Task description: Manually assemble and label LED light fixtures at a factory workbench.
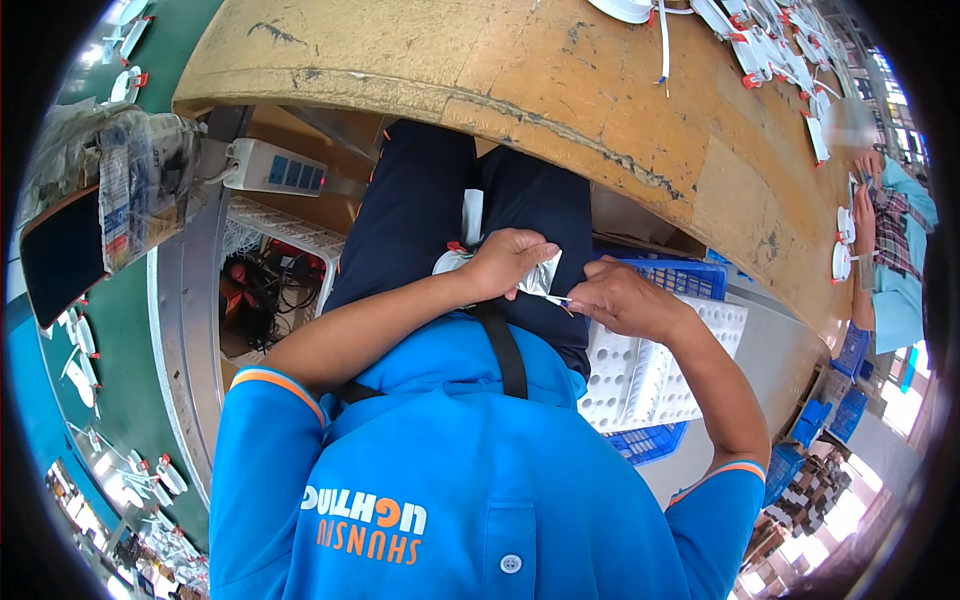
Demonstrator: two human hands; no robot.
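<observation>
Over my lap, my left hand (510, 264) is closed round a white round downlight (452, 262) with a red clip (455, 246). A shiny silver-white piece (545, 274) shows between my hands; whether it is part of the downlight I cannot tell. My right hand (622, 298) pinches the end of a thin white cable (545, 296) stretched from under my left hand. A pale strip (473, 215) sticks up beyond the downlight, against my dark trousers. My fingers hide much of the downlight.
A worn wooden table (400, 60) curves ahead, with several downlights (765, 50) at its far right. Beside my right arm, a white perforated foam tray (690, 375) rests on a blue crate (650, 442). At left are a power strip (275, 167), a phone (65, 255) and a green conveyor (125, 370). A co-worker (895, 240) works at far right.
</observation>
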